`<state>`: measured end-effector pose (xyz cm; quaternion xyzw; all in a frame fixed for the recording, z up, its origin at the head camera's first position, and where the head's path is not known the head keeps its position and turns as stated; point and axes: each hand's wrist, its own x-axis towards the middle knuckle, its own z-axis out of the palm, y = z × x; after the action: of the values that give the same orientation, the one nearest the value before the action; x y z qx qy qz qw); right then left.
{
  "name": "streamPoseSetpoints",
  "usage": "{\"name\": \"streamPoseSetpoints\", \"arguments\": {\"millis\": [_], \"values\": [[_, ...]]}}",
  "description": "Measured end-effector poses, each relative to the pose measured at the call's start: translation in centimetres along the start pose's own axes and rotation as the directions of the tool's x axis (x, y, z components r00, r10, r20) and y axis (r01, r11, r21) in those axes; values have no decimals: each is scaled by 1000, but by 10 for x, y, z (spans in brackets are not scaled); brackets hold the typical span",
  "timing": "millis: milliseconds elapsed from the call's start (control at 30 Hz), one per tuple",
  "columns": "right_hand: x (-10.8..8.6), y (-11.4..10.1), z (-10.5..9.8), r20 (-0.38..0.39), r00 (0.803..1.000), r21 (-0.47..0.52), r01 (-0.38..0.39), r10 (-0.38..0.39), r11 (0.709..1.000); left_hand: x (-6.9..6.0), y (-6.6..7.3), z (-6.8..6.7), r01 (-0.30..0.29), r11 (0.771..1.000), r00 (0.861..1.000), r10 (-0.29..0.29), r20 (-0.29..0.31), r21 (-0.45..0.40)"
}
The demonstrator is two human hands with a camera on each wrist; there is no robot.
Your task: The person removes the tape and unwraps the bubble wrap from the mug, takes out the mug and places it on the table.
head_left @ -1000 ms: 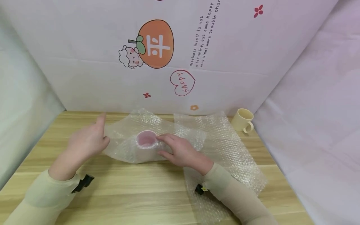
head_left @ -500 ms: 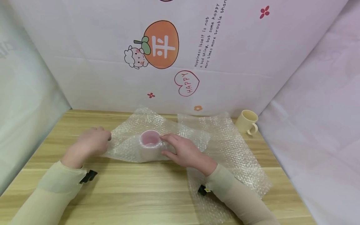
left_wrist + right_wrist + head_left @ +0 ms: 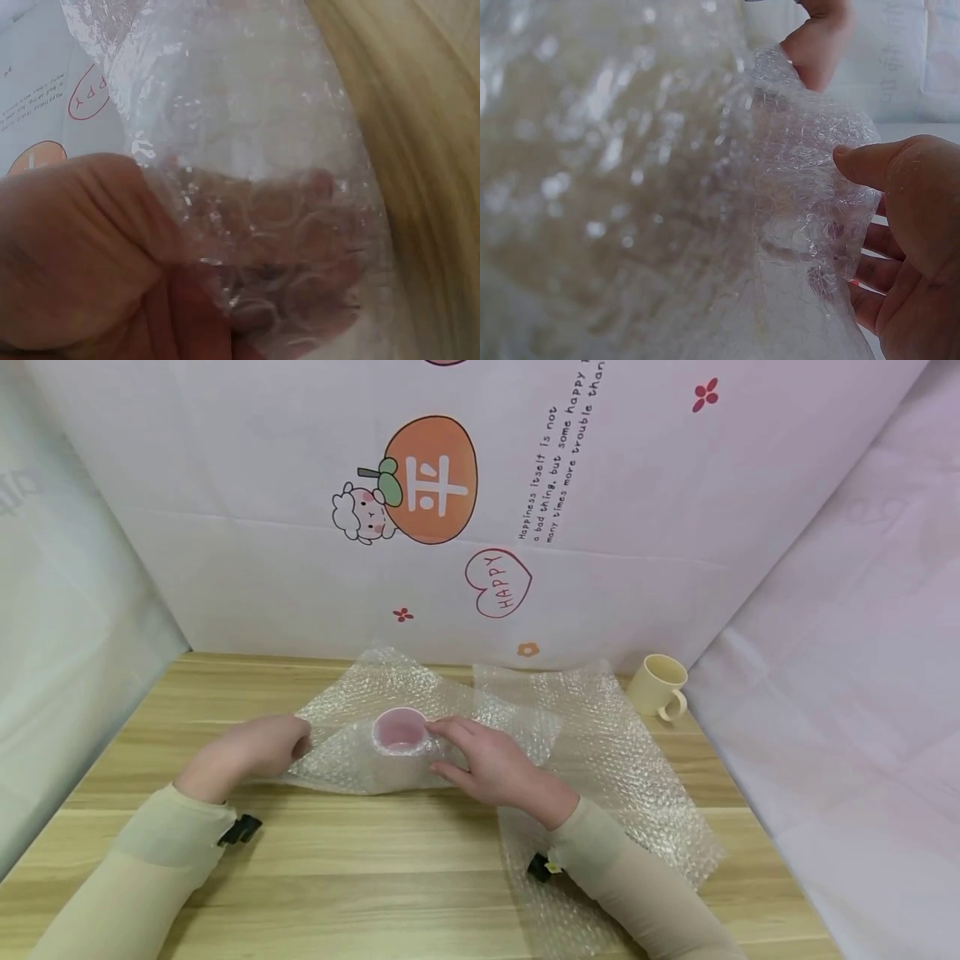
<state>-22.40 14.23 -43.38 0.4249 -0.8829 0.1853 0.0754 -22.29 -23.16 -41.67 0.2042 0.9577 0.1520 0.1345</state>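
A pink cup (image 3: 400,729) stands upright near the middle of the table, its mouth facing up. Bubble wrap (image 3: 382,681) lies behind it and covers its front side. My right hand (image 3: 491,766) holds the wrapped cup from the right; in the right wrist view its thumb (image 3: 866,163) presses on the wrap and the fingers curl behind. At the left end of the sheet, my left hand (image 3: 258,747) grips the bubble wrap. The left wrist view shows its fingers (image 3: 300,247) through the clear bubbles, behind the sheet.
Another sheet of bubble wrap (image 3: 622,752) spreads over the right part of the wooden table (image 3: 352,877), under my right forearm. A yellow mug (image 3: 651,687) stands at the back right corner. A printed white backdrop (image 3: 300,577) rises behind the table.
My left hand has come down and to the right from above the sheet's left end and now grips the bubble wrap. The right hand stays on the cup. The head view has shifted slightly.
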Motion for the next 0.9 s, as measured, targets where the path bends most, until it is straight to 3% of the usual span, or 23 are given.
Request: {"name": "streamPoseSetpoints", "arguments": {"millis": [100,200,333,467,667,900], "values": [[0,-1,-1,5,1000,3,-3,3,1000,5,0,0,-34,998,999,34,1,-51],[-1,-1,-2,7,1000,5,-3,3,1000,10,3,1,-74,995,996,71,-47,-62],[0,-1,-1,15,1000,4,-5,5,1000,17,6,4,-155,983,983,143,-112,-100],[1,-1,-1,25,999,2,-20,20,1000,23,8,11,-221,958,970,198,-139,-182],[1,0,0,-6,1000,12,-13,13,1000,22,17,15,-231,936,971,203,-128,-266],[1,2,1,-45,999,19,16,-16,1000,22,19,19,-273,924,959,241,-147,-266]]}}
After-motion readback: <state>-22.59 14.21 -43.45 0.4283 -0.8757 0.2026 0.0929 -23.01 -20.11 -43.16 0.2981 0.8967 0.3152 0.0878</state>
